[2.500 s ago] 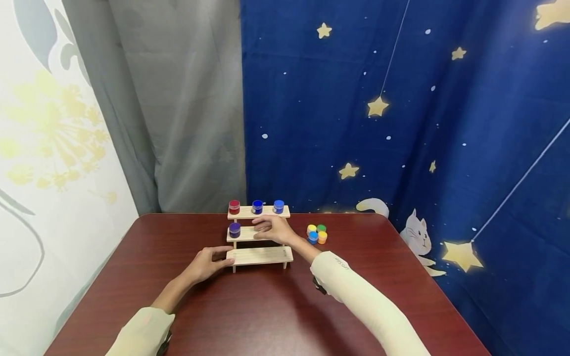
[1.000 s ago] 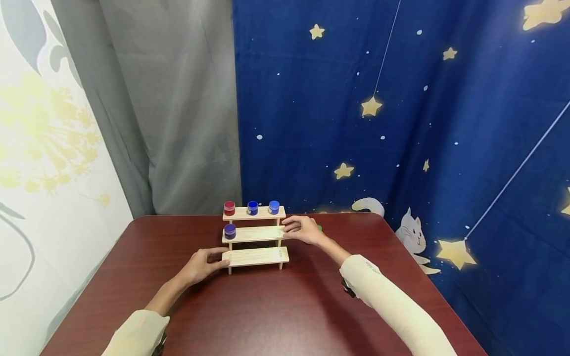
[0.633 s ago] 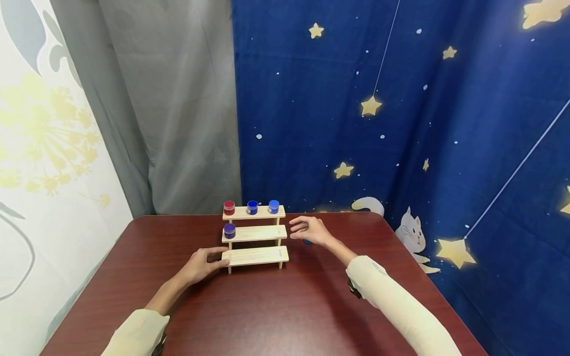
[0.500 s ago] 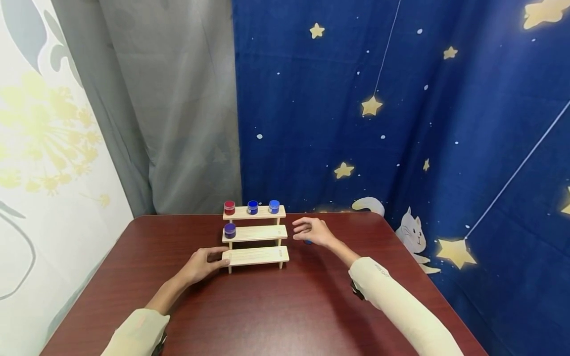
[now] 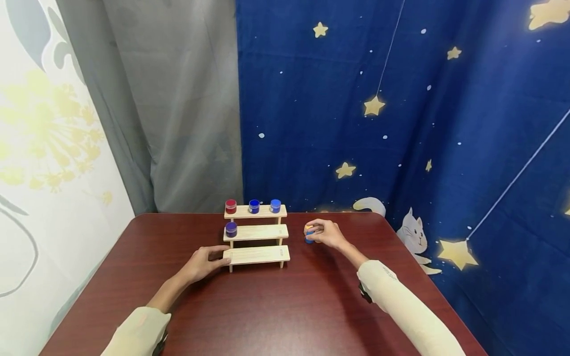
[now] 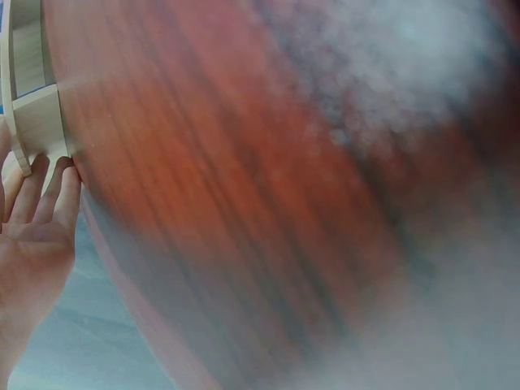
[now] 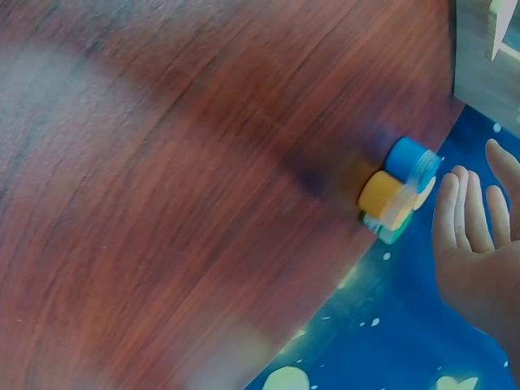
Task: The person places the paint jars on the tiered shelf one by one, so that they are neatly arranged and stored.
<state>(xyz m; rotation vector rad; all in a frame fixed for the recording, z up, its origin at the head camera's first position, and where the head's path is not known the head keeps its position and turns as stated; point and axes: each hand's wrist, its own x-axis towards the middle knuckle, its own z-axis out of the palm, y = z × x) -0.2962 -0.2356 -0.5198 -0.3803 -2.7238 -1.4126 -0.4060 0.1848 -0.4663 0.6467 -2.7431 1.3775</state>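
Observation:
A three-tier wooden stand (image 5: pixel 256 255) is near the table's far edge. My left hand (image 5: pixel 201 264) holds its lowest shelf by the left end, thumb at the front and a finger behind. On the top shelf sit a red paint pot (image 5: pixel 230 207), a dark blue pot (image 5: pixel 254 207) and a lighter blue pot (image 5: pixel 275 206). A purple pot (image 5: pixel 231 230) occupies the middle shelf's left end. Right of the stand, my right hand (image 5: pixel 328 233) hovers with loosely bent fingers over clustered pots: a blue pot (image 7: pixel 409 159), an orange pot (image 7: pixel 382 197), a green pot (image 7: pixel 393 234) and a pale yellow one.
The dark red wooden table (image 5: pixel 267 311) stretches towards me in front of the stand. Behind its far edge hang a grey curtain (image 5: pixel 191 123) and a blue curtain (image 5: pixel 303 128) with stars. A white patterned panel (image 5: pixel 53 143) borders the left side.
My right hand has moved right from the stand's middle shelf to the clustered pots, its fingers now over them. The left hand keeps its place. The head view has shifted slightly.

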